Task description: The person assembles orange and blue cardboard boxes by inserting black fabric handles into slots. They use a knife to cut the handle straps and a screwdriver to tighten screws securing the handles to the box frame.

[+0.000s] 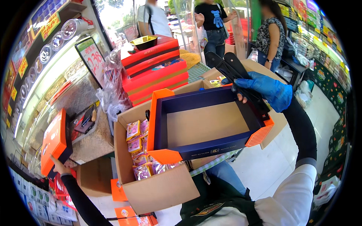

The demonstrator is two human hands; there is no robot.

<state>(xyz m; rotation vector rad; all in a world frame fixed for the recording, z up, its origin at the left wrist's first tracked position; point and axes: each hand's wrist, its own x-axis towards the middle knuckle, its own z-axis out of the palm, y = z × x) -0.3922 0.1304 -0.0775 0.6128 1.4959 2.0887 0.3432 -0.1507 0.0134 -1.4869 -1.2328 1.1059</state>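
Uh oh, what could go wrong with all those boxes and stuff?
The open blue-lined box sits above a carton of little packets, so it might tip if bumped.

The black straps stick out of the blue-gloved right hand, so they could slip from its fingers.

The small black-and-yellow tray tops a tall red stack; a knock might make it fall.

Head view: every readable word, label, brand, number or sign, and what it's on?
Not copying print; locations only.
Dark-blue-and-orange box: pale lettering, emblem, front wall.
Black-framed white sign: green print, large red numerals.
Yellow-and-red shelf card: large numerals.
Red boxes: too small.
Orange box: too blurred.
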